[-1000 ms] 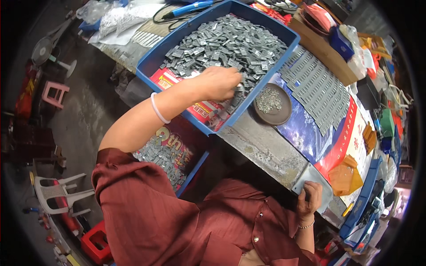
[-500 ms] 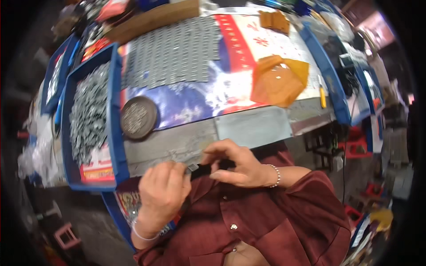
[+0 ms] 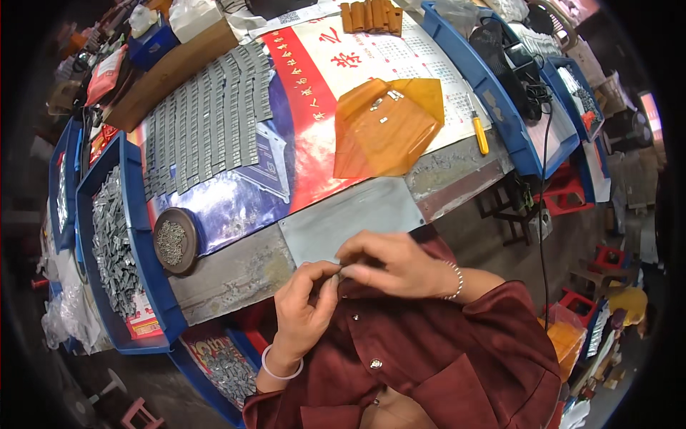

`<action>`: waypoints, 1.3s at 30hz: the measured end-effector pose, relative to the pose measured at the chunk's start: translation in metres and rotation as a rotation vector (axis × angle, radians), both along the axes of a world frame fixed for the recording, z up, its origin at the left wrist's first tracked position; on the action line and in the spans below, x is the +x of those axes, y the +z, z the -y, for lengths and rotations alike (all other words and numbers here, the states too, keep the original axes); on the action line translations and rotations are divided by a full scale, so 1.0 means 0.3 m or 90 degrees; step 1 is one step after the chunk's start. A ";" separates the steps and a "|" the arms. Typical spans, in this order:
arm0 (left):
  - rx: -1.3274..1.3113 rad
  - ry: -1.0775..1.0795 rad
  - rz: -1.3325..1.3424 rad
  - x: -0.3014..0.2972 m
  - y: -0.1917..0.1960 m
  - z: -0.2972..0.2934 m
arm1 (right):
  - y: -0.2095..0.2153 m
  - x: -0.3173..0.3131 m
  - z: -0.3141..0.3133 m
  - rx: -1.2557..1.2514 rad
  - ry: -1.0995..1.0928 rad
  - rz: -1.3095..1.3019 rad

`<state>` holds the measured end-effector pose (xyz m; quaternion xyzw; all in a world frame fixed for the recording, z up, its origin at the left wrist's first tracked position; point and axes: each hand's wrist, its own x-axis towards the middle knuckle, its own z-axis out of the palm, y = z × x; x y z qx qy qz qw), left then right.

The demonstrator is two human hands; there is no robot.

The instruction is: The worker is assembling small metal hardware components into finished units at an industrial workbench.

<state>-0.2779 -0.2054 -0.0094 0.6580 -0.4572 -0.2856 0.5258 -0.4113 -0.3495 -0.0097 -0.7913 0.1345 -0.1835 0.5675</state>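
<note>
My left hand (image 3: 307, 304) and my right hand (image 3: 393, 266) meet at the fingertips, just off the table's near edge. The left thumb and index finger pinch a small grey piece (image 3: 339, 276), mostly covered by the fingers. My right thumb and fingers close in on the same spot; whatever they grip is hidden. Right behind the hands lies a flat pale grey plate (image 3: 346, 222). A round brown dish (image 3: 187, 227) of tiny metal parts sits to the left, beside a long blue bin (image 3: 161, 304) heaped with loose grey pieces (image 3: 113, 250).
Rows of grey pieces (image 3: 204, 118) cover the far left of the printed sheet. Some small metal parts lie on an orange plastic sheet (image 3: 400, 139). A yellow-handled screwdriver (image 3: 480, 136) is near another blue bin (image 3: 496, 96) at right. A lower bin (image 3: 207, 382) holds more pieces.
My hands have come together, the right one closing at the left fingertips. The small grey piece is now more covered. The whole view has turned, shifting the table leftward.
</note>
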 end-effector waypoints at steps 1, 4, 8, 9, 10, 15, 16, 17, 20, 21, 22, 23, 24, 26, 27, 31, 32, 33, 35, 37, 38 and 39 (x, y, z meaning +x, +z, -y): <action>0.028 0.023 -0.074 -0.010 -0.008 -0.009 | 0.001 -0.002 0.049 -0.122 -0.001 0.006; 0.066 0.086 -0.283 -0.031 -0.009 -0.019 | 0.006 0.019 0.268 -0.259 -0.227 -0.041; 0.034 0.071 -0.211 -0.036 -0.020 -0.033 | -0.076 0.047 0.540 -0.383 -0.286 -0.208; 0.034 0.074 -0.210 -0.036 -0.024 -0.045 | -0.085 0.065 0.565 -0.403 -0.273 -0.235; 0.044 0.071 -0.199 -0.036 -0.028 -0.055 | -0.090 0.077 0.574 -0.404 -0.271 -0.234; 0.049 0.089 -0.171 -0.031 -0.046 -0.087 | -0.095 0.122 0.574 -0.331 -0.245 -0.293; 0.049 0.091 -0.172 -0.031 -0.048 -0.090 | -0.100 0.125 0.578 -0.332 -0.243 -0.294; 0.049 0.099 -0.189 -0.032 -0.048 -0.092 | -0.109 0.126 0.584 -0.337 -0.240 -0.268; 0.052 0.103 -0.199 -0.023 -0.047 -0.097 | -0.111 0.131 0.571 -0.324 -0.234 -0.222; 0.054 0.099 -0.191 -0.019 -0.047 -0.097 | -0.109 0.134 0.567 -0.306 -0.232 -0.202; 0.054 0.099 -0.192 -0.016 -0.047 -0.096 | -0.114 0.133 0.572 -0.307 -0.231 -0.202; 0.054 0.100 -0.204 -0.014 -0.047 -0.093 | -0.123 0.127 0.584 -0.281 -0.263 -0.164; 0.056 0.104 -0.215 -0.014 -0.047 -0.093 | -0.128 0.121 0.593 -0.254 -0.293 -0.126; 0.059 0.100 -0.210 -0.008 -0.056 -0.097 | -0.114 0.100 0.608 -0.206 -0.301 -0.073; 0.064 0.094 -0.205 -0.008 -0.062 -0.098 | -0.114 0.087 0.622 -0.160 -0.296 -0.067; 0.067 0.078 -0.183 -0.014 -0.076 -0.087 | -0.112 0.067 0.625 -0.088 -0.271 -0.094; 0.071 0.071 -0.172 -0.016 -0.076 -0.080 | -0.116 0.062 0.627 -0.061 -0.256 -0.100; 0.076 0.065 -0.161 -0.017 -0.076 -0.075 | -0.114 0.062 0.623 -0.060 -0.256 -0.100; 0.071 0.056 -0.152 -0.019 -0.072 -0.062 | -0.100 0.063 0.616 -0.010 -0.245 -0.100; 0.066 0.047 -0.140 -0.019 -0.066 -0.053 | -0.098 0.053 0.621 -0.024 -0.273 -0.085; 0.066 0.046 -0.141 -0.020 -0.063 -0.048 | -0.093 0.045 0.625 -0.040 -0.301 -0.071; 0.067 0.048 -0.143 -0.019 -0.060 -0.047 | -0.064 0.039 0.610 -0.025 -0.301 -0.051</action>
